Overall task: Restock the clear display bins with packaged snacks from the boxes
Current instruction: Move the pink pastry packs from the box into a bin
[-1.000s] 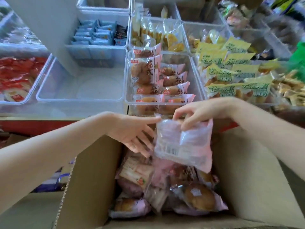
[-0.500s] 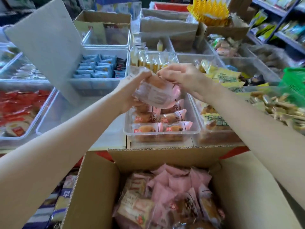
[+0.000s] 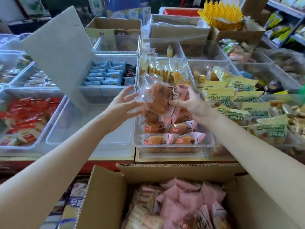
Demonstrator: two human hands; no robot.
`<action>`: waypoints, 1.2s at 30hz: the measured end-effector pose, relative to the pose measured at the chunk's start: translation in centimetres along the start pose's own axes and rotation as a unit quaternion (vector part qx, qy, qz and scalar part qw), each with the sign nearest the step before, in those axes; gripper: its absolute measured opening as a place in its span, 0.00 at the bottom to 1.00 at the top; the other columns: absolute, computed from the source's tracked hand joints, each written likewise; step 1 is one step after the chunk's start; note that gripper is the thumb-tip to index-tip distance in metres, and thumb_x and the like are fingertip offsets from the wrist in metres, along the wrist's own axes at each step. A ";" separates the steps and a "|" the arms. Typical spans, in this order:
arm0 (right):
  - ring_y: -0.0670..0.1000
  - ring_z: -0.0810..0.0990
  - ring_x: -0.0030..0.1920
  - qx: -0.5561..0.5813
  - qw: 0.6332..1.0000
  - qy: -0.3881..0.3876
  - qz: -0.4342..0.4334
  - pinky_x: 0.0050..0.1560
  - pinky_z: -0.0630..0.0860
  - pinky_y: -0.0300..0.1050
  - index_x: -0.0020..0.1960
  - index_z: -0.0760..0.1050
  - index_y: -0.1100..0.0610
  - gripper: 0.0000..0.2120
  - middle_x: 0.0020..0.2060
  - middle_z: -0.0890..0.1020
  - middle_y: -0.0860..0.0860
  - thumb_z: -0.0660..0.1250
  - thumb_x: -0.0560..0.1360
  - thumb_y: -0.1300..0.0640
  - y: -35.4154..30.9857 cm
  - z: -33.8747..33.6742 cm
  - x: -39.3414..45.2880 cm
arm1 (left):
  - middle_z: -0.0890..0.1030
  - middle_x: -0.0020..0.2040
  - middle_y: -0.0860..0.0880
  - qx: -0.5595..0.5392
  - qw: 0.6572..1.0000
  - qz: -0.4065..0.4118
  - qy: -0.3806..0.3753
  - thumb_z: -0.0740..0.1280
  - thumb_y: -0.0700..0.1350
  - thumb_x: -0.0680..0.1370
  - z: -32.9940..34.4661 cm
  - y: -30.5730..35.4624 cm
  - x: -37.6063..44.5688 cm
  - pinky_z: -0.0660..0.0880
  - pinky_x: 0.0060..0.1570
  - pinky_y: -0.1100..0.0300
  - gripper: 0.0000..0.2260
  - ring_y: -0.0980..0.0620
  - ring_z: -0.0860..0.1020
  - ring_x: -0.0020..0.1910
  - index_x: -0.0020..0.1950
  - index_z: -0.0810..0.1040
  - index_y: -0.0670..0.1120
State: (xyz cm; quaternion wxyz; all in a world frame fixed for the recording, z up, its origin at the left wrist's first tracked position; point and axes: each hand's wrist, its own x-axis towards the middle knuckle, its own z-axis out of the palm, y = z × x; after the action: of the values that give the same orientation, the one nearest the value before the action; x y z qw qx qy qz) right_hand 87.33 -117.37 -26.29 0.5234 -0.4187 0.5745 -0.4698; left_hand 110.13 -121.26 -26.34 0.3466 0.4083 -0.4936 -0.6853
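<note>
A pink-and-clear bread packet [image 3: 158,98] is held above the clear display bin [image 3: 173,146], which holds several similar packets in rows. My right hand [image 3: 189,103] pinches the packet's right side with thumb and fingers. My left hand [image 3: 125,103] is beside the packet's left edge with fingers spread and straight, touching or nearly touching it. An open cardboard box [image 3: 105,192] below, close to me, is full of the same pink packets [image 3: 181,200].
An empty clear bin [image 3: 69,133] sits left of the target bin, with a grey board [image 3: 57,52] leaning into it. Red packets [image 3: 28,113] fill the far-left bin, yellow-green packets [image 3: 239,100] the right one. Blue packets [image 3: 105,73] and more boxes lie behind.
The packet has turned from its back to its printed front and sits slightly lower over the bin. My left hand has released its hold and opened beside the packet.
</note>
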 end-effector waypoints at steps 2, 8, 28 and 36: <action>0.52 0.77 0.53 -0.062 0.998 -0.008 -0.029 0.53 0.78 0.52 0.64 0.63 0.49 0.31 0.51 0.76 0.49 0.71 0.69 0.68 0.4 -0.2 0.1 | 0.75 0.64 0.46 0.020 0.999 -0.030 0.004 0.65 0.35 0.76 -0.9 -0.9 0.2 0.77 0.52 0.54 0.28 0.50 0.79 0.53 0.73 0.60 0.50; 0.45 0.70 0.60 -0.155 0.986 -0.043 -0.039 0.58 0.70 0.42 0.75 0.50 0.43 0.44 0.60 0.69 0.49 0.71 0.71 0.67 1.1 1.0 0.8 | 0.78 0.58 0.48 0.140 0.988 -0.058 0.020 0.69 0.43 0.74 -1.2 -2.1 1.4 0.69 0.59 0.53 0.29 0.51 0.77 0.56 0.73 0.61 0.49; 0.54 0.75 0.48 -0.453 0.890 0.010 -0.062 0.50 0.69 0.41 0.63 0.67 0.50 0.23 0.54 0.72 0.58 0.68 0.72 0.65 7.7 1.0 4.5 | 0.57 0.76 0.53 0.694 0.711 -0.050 -0.097 0.62 0.48 0.77 -1.2 -7.7 2.2 0.44 0.73 0.43 0.25 0.49 0.49 0.76 0.74 0.60 0.52; 0.63 0.71 0.63 -0.535 0.842 -0.064 0.023 0.64 0.68 0.55 0.73 0.58 0.45 0.34 0.70 0.59 0.59 0.71 0.73 0.57 7.3 2.6 3.0 | 0.69 0.64 0.44 0.665 0.735 0.088 0.101 0.61 0.42 0.76 1.0 -7.7 1.1 0.60 0.64 0.50 0.13 0.43 0.64 0.64 0.60 0.74 0.43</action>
State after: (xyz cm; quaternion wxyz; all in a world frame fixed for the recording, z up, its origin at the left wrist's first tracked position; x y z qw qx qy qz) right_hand 89.70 -119.03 -34.11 0.2638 -0.6496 0.7113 -0.0495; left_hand 108.24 -119.75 -33.77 0.0935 0.5564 -0.8192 -0.1031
